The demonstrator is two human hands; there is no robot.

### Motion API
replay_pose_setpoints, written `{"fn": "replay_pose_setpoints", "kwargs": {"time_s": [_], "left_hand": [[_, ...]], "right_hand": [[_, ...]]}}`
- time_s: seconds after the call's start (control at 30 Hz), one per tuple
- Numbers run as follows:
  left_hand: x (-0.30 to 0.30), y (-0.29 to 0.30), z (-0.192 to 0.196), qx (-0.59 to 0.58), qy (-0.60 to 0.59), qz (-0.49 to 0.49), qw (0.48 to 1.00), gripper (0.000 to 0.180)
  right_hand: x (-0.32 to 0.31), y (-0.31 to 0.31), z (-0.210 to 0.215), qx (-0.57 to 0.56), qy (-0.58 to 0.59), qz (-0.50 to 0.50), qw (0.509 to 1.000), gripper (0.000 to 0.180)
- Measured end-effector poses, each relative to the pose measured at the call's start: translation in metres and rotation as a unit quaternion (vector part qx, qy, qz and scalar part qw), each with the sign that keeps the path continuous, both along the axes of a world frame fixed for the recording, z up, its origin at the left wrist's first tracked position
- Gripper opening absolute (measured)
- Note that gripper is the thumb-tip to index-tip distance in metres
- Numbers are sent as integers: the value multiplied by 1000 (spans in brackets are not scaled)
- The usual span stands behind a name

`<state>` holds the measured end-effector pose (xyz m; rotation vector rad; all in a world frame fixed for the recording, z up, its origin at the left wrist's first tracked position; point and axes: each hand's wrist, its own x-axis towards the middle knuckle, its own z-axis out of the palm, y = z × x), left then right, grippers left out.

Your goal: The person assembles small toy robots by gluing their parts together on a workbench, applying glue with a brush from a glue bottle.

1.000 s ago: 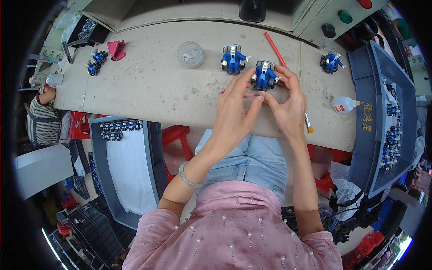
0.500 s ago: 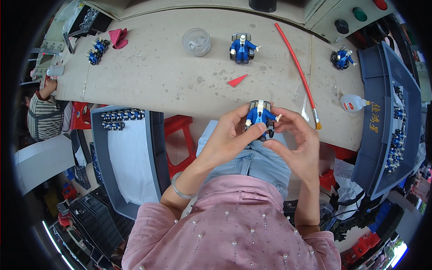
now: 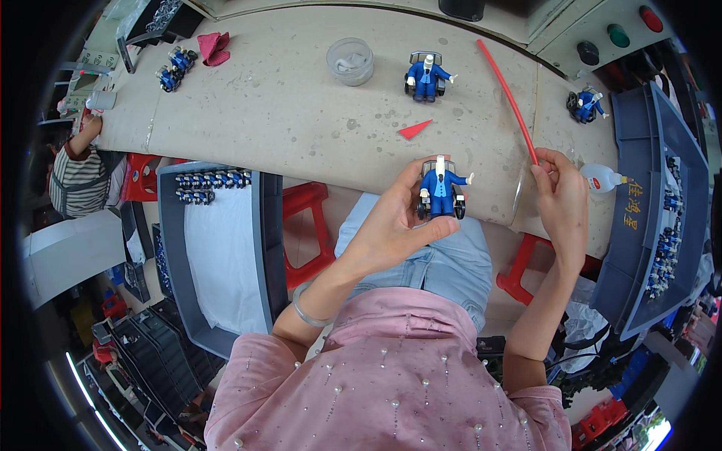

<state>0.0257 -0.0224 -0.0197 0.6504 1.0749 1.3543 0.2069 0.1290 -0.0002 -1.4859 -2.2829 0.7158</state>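
Note:
A small toy figure point(image 3: 442, 186) in a blue suit, seated in a black wheelchair, is upright in my left hand point(image 3: 395, 229) at the table's front edge. The left thumb lies across its base, and the other fingers are behind it. To its right, my right hand point(image 3: 564, 207) pinches a red-handled paintbrush point(image 3: 508, 94) low on its handle. The brush's bristle end is hidden by my fingers. A clear plastic bottle point(image 3: 599, 179) lies just right of that hand. Beyond the held figure, a red triangular scrap point(image 3: 415, 129) and a similar seated figure point(image 3: 426, 81) are on the table.
A clear round tub point(image 3: 350, 62) stands at the back, with a pink cloth point(image 3: 213, 49) and two figures point(image 3: 177, 69) further left. Grey crates point(image 3: 271, 248) with rows of figures flank me. Another figure point(image 3: 587, 105) sits far right. A person point(image 3: 83, 177) works at left.
My right hand has left the toy figure, moved right and taken hold of the paintbrush. My left hand keeps the figure, now turned more upright and facing me.

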Motion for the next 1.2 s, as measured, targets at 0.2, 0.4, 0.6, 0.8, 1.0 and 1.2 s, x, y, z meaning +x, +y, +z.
{"fn": "replay_pose_setpoints", "kwargs": {"time_s": [0.2,0.4,0.6,0.8,1.0,1.2], "left_hand": [[1,-1,3,-19,43,-26,999,73],[6,1,1,-4,75,-41,996,73],[5,-4,0,-22,60,-38,997,73],[4,-6,-2,-14,80,-33,996,70],[5,-5,1,10,168,-26,985,67],[2,-3,15,-5,251,-39,967,68]], "right_hand": [[4,-24,52,-216,307,44,926,18],[-27,-50,37,-195,444,84,870,19],[-31,-34,17,91,293,130,943,18],[-31,-43,21,-90,372,169,908,17],[-26,-48,25,-103,458,122,875,17],[-23,-34,9,33,388,61,919,18]]}}
